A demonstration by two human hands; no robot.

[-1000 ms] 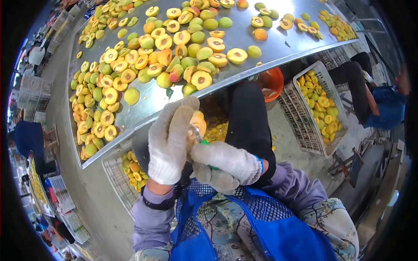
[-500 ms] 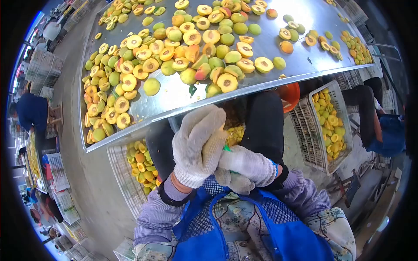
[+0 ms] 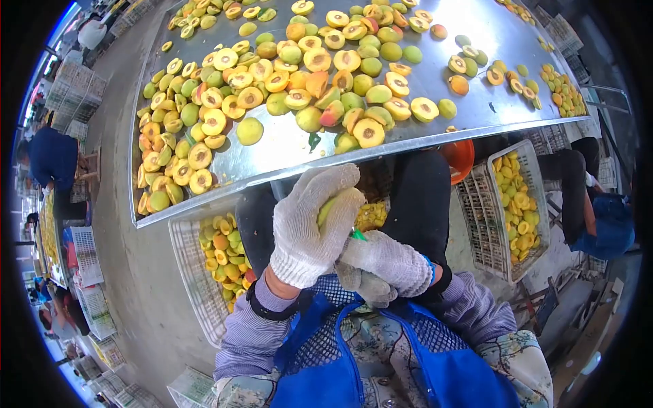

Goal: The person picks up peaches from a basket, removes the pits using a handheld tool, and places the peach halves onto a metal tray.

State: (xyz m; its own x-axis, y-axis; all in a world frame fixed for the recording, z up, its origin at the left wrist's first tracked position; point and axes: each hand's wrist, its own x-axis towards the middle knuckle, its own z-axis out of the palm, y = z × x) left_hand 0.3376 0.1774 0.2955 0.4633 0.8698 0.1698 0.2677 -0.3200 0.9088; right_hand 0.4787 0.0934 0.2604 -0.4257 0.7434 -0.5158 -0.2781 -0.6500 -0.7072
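Note:
My left hand (image 3: 316, 228), in a whitish knitted glove, is closed around a yellow-green peach (image 3: 326, 211) that shows between thumb and fingers. Pressed up against it from the right is my right hand (image 3: 384, 266), gloved too, with its fingers curled. A small green piece (image 3: 358, 234) sticks out of the right hand towards the peach, like part of a small tool; the rest is hidden in the glove. Both hands are above my lap, just in front of the metal table (image 3: 272, 151), on which many halved and whole peaches (image 3: 316, 59) lie.
A crate (image 3: 194, 272) of peach pieces stands at my left, another crate (image 3: 476, 224) at my right. Between my knees are more yellow pieces (image 3: 371, 216). An orange bucket (image 3: 462, 160) sits under the table edge. A person (image 3: 602, 221) sits at far right.
The peach in my left hand shows more now, as the fingers have shifted around it. The view has swung slightly, so the table appears further right. Both hands stay together.

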